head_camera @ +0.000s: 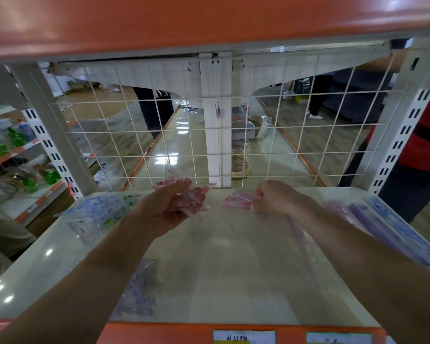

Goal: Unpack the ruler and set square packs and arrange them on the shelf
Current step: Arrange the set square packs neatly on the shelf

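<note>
A person's two bare hands work over a white shelf (221, 259), seen from a head-worn camera. The left hand (163, 209), above the middle of the shelf towards its back, has its fingers curled round a crumpled bundle of clear packs with pink print (184, 193), one pointed corner sticking up. The right hand (276, 197), at the same depth of the shelf and a little apart from the left, pinches the end of a long clear pink-printed pack (236, 201); the rest of that pack runs back under the forearm towards the shelf's front edge.

On the left end of the shelf lies a loose heap of blue-printed packs (97, 211). Along the right end lie long purple and blue ruler packs (392, 230), side by side and pointing front to back. Near the shelf's front edge, beneath the left forearm, rests a clear pack with purple contents (139, 291), blurred.

A white wire grid (124, 132) closes the back of the shelf. Two paper labels (243, 338) sit on the shelf's orange front lip. Beyond the shelf's right post stands a person in a red top (426, 137).
</note>
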The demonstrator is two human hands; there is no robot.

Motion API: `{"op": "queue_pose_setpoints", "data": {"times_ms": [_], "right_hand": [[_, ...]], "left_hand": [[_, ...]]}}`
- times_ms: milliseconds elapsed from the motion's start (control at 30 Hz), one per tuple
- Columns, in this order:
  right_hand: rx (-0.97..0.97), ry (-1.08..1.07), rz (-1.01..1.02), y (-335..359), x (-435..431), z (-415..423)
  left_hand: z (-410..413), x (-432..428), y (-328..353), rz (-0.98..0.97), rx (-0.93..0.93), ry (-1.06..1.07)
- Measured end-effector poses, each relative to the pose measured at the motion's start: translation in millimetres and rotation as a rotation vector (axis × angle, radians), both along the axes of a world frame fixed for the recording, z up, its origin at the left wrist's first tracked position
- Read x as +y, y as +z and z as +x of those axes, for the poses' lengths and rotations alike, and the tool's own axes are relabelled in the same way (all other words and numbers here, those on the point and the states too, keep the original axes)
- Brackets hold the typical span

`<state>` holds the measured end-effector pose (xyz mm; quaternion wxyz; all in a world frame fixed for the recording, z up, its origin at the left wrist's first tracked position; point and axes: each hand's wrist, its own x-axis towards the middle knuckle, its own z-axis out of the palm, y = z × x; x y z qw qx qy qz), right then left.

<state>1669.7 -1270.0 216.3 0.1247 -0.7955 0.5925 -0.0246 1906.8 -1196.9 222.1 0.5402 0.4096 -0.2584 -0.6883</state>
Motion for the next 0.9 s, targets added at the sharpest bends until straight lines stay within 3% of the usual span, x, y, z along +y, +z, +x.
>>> {"op": "queue_pose_setpoints", "data": {"times_ms": [600, 667, 733, 833, 900], "right_hand": [[0.027, 0.070, -0.064, -2.2, 3.1, 4.7], [-0.099, 0.059, -0.055, 10.1, 7.8, 2.0], [-0.357, 0.049, -0.032, 25.4, 11.8, 0.7], [-0.757, 0.075, 0.227, 49.3, 31.2, 7.8], [-0.857, 0.105, 0.338, 55.3, 45.0, 13.8]], "left_hand": [[-5.0, 7.2, 6.4, -0.008, -0.020, 0.013], [-7.8, 9.6, 9.8, -0.013, -0.029, 0.010], [-13.7, 12.6, 14.6, -0.021, -0.058, -0.024], [-28.7, 18.1, 23.3, -0.049, -0.065, -0.132], [-39.3, 22.6, 27.7, -0.052, -0.079, -0.167]]}}
